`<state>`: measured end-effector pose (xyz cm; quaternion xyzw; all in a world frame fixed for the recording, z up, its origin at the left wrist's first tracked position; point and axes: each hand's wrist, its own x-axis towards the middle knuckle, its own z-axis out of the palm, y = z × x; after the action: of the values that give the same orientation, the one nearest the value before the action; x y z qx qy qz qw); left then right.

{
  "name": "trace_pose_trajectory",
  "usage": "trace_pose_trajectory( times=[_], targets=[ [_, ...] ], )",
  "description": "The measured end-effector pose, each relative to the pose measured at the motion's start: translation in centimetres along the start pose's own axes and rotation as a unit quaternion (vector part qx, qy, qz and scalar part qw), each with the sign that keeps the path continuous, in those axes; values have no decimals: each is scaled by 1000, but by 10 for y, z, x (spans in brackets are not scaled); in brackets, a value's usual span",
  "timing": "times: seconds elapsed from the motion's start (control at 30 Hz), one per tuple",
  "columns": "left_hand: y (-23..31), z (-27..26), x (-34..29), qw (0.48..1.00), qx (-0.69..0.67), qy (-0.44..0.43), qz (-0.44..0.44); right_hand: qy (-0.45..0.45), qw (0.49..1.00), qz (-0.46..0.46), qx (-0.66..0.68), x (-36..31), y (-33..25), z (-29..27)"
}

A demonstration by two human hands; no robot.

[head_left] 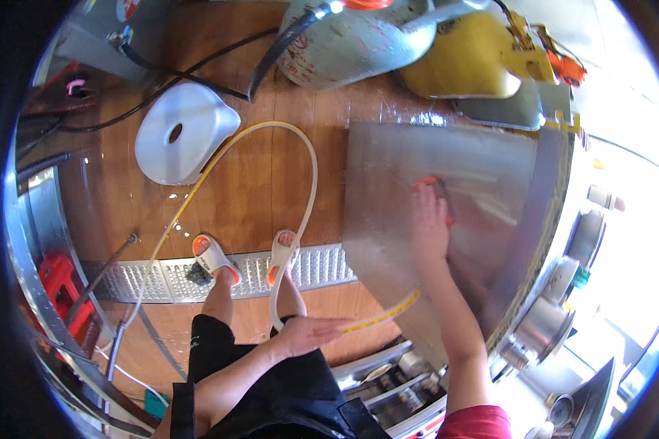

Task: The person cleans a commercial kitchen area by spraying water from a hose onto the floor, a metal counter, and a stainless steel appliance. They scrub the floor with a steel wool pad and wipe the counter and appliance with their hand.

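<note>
Step in hand, as judged: rinsing and scrubbing the steel panel [490, 164]. The left hand [309, 337] grips the yellow hose [377, 320] near its free end, which points toward the panel. The right hand [430, 228] lies with fingers extended over an orange-edged scrubber [441, 192]; whether the fingers close around it cannot be told. The scrubber lies on the panel, partly beneath the right hand and just beyond it; the hose end lies between the hands, beside the right forearm [467, 322]. Water flow is not discernible. The next move likely calls for even pressure on the scrubber, with the hose end directed at the scrubbed area
</note>
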<state>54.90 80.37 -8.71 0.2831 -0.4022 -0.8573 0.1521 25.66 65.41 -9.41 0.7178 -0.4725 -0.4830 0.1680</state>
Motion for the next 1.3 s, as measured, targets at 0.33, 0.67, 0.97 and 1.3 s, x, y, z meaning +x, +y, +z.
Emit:
trace_pose_trajectory(
  times=[0.33,0.67,0.97,1.3],
  targets=[
    [6,2,8,992,-107,65,17,55,997,-2,54,18,-1,26],
    [-21,-20,7,982,-113,152,-25,20,986,-133,-98,119,-66,50],
    [1,-9,-5,979,-196,56,8,-8,997,36,64,-47,-34,42],
    [41,9,-22,987,-148,-4,70,113,993,38,-22,-10,146,-108]
  ],
)
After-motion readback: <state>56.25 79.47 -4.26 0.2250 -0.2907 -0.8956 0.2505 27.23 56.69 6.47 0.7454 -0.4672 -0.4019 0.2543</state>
